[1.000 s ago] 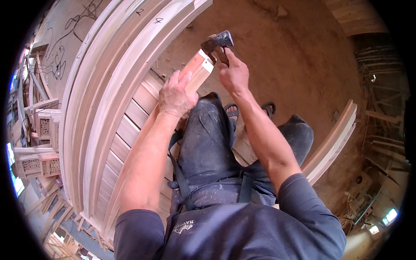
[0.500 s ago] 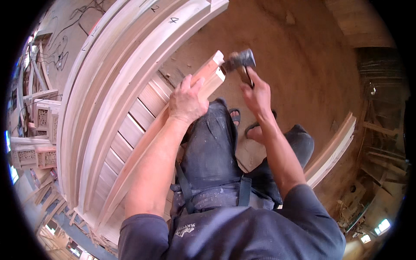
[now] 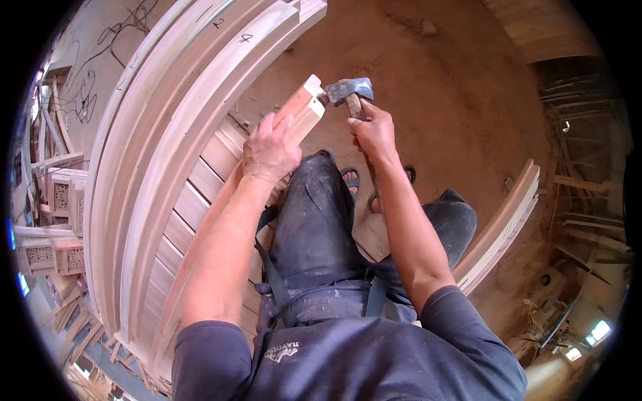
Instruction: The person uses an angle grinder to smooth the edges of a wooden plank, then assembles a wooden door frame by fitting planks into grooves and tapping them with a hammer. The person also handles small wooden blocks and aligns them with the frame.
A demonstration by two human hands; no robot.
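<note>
A brown, dusty floor (image 3: 455, 100) spreads across the workshop. Near its upper left edge, dark cables (image 3: 119, 28) loop over a greyer stretch; carved wooden pieces (image 3: 69, 259) sit lower along that side. Timber lengths (image 3: 583, 182) lie jumbled by the right edge. At the lower right corner glows a bright white light (image 3: 598, 333).

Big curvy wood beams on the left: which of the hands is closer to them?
The left hand. It is just right of the curvy beams, gripping a wooden piece. The right hand is farther to their right, holding a hammer-like tool.
</note>
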